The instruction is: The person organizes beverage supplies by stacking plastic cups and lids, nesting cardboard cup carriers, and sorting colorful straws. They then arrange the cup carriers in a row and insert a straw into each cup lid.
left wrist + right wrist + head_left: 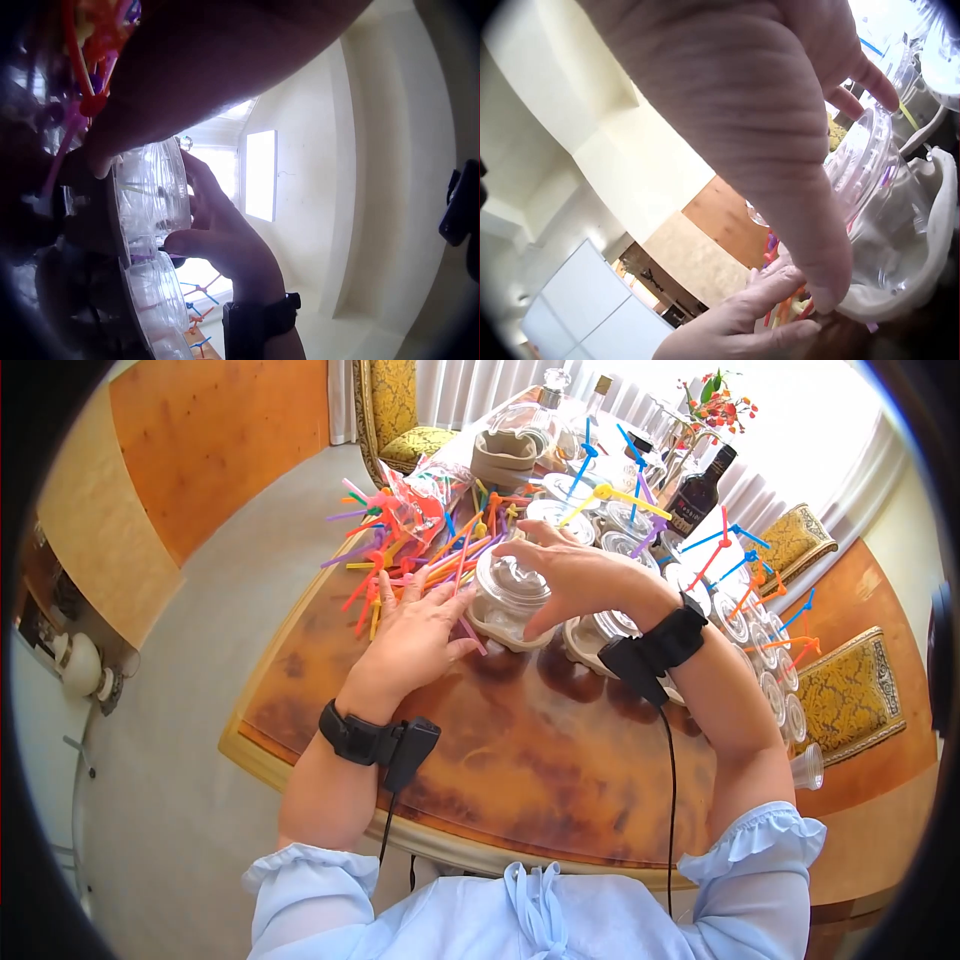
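My left hand [408,638] lies over a pile of colourful drinking straws [465,550] at the table's left, its fingers spread. A clear plastic cup [512,588] with a lid sits in a grey moulded cup carrier [510,632]. My right hand [580,572] arches around that cup, fingertips at the lid's far rim and thumb down its near side. In the right wrist view the lid [868,139] shows beside the fingers and the carrier's wavy rim [939,217] beneath. The left wrist view shows the right hand [225,225] bracketing the lid from the side.
More lidded cups [735,622] crowd the right side, several with knotted straws [722,542]. Behind stand a dark bottle [702,490], a glass decanter [545,420] and a stack of carriers [503,458]. A plastic bag [415,500] lies among the straws. Patterned chairs [850,695] flank the table.
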### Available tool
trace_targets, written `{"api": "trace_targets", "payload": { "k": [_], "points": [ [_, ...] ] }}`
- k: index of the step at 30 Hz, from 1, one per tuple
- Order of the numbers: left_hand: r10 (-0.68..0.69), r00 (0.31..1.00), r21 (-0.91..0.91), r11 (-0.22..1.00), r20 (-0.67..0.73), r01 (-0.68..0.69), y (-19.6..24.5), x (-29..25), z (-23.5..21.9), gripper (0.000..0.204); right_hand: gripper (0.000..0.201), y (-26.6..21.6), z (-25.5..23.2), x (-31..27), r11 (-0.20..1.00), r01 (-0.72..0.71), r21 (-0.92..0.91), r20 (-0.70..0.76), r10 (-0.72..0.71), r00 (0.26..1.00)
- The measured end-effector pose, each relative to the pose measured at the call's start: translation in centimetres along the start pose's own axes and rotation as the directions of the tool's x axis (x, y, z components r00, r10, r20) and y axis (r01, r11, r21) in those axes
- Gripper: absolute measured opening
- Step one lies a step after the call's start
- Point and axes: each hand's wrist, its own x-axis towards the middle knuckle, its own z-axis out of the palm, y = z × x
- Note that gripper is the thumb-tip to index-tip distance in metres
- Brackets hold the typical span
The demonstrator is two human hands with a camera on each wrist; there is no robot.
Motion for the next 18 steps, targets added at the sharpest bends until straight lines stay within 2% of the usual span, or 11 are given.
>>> {"api": "trace_targets", "payload": {
  "k": [3, 6, 9, 10, 12, 15, 18],
  "points": [
    [-0.074, 0.997, 0.058, 0.996, 0.03, 0.072, 0.3, 0.1, -0.5, 0.073, 0.101, 0.5, -0.1, 0.5, 0.982, 0.017, 0.187, 0.09, -0.034, 0.995],
    [0.016, 0.953, -0.075, 0.996, -0.302, -0.04, 0.3, 0.8, 1.6, 0.088, 0.105, -0.7, -0.4, -0.3, 0.994, -0.044, 0.098, 0.109, 0.033, 0.993],
    [0.03, 0.946, -0.17, 0.981, -0.323, -0.09, 1.9, 1.5, 2.8, 0.1, 0.108, -0.4, 0.9, -0.7, 0.999, 0.021, -0.044, -0.029, -0.023, 0.999],
    [-0.013, 0.957, -0.257, 0.964, -0.288, -0.064, 2.4, 1.6, 3.1, 0.104, 0.107, -0.2, 1.0, -0.7, 0.999, 0.038, -0.012, -0.028, -0.038, 0.999],
    [-0.048, 0.947, -0.304, 0.951, -0.317, -0.053, 3.1, 1.9, 3.6, 0.1, 0.105, 0.2, 1.1, -0.6, 0.996, 0.07, 0.052, -0.034, -0.068, 0.997],
    [-0.057, 0.953, -0.315, 0.948, -0.298, -0.042, 3.0, 2.7, 4.3, 0.096, 0.099, -1.4, -0.3, -1.1, 0.99, -0.015, 0.141, 0.077, 0.004, 0.997],
    [-0.049, 0.95, -0.347, 0.936, -0.309, -0.065, 2.7, 3.0, 5.0, 0.09, 0.096, -1.4, -0.7, -1.0, 0.985, -0.006, 0.171, 0.124, -0.015, 0.992]
  ]
}}
